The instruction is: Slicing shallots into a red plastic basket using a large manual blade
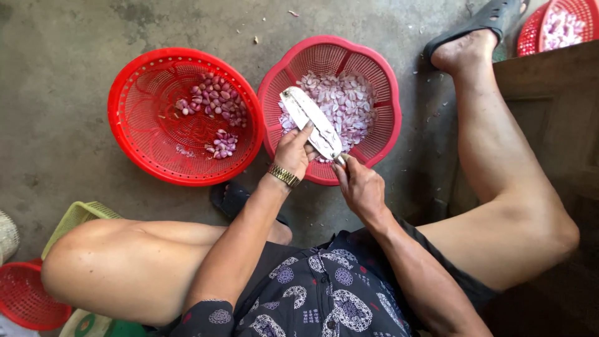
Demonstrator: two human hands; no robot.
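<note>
My right hand (360, 187) grips the handle of a large knife (310, 118) whose pale, smeared blade points away over a pink-red basket (388, 81). My left hand (292, 153), with a gold watch on its wrist, pinches the near part of the blade between thumb and fingers. In that basket lies a heap of sliced purple-white shallots (349, 100). To its left stands a round red basket (128, 93) with a few whole peeled shallots (213, 100).
I sit low on a concrete floor with bare knees spread. My foot in a black sandal (483, 19) is at the top right, and a loose sandal (232, 196) is below the baskets. Another red basket (561, 25) is at the top right, a yellow-green basket (75, 218) and a red basket (25, 299) at the bottom left. A wooden piece (549, 112) stands on the right.
</note>
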